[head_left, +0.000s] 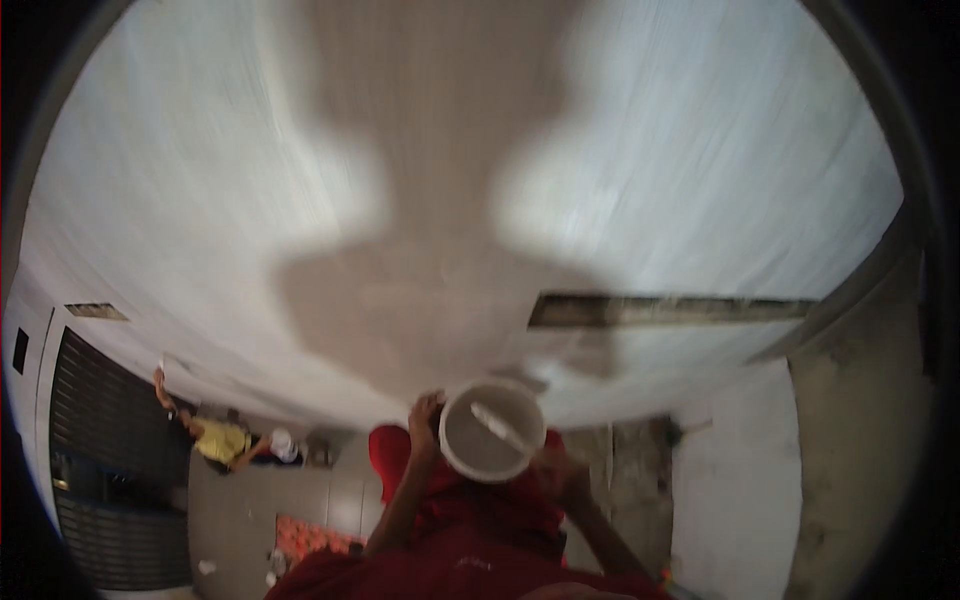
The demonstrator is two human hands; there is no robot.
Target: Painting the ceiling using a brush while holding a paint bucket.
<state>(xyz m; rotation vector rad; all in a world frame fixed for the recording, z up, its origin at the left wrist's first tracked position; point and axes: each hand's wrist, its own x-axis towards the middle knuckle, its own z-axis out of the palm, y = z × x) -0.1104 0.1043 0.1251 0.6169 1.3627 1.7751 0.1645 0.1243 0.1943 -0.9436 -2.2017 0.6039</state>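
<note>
A round, pale bucket (449, 462) is held in front of my lap, its open top facing up. My left hand (426, 418) is closed on the bucket's left side, at the rim. Inside, a white-coated, long thing that looks like a paintbrush (492, 420) slants from the upper left down to the right rim. At that lower end my right hand (563, 474) is closed, apparently around the brush's handle; its fingers are blurred and partly dark. The bucket's contents look greyish and are hard to make out.
A streaky white wall (700, 170) rises ahead, bearing my shadow and a long recessed slot (670, 311). Far below left, a person in a yellow top (222, 440) reaches to the wall, a white bucket (284, 444) beside them. Dark slatted shutters (115, 400) and an orange-red patterned cloth (305, 538) are at left.
</note>
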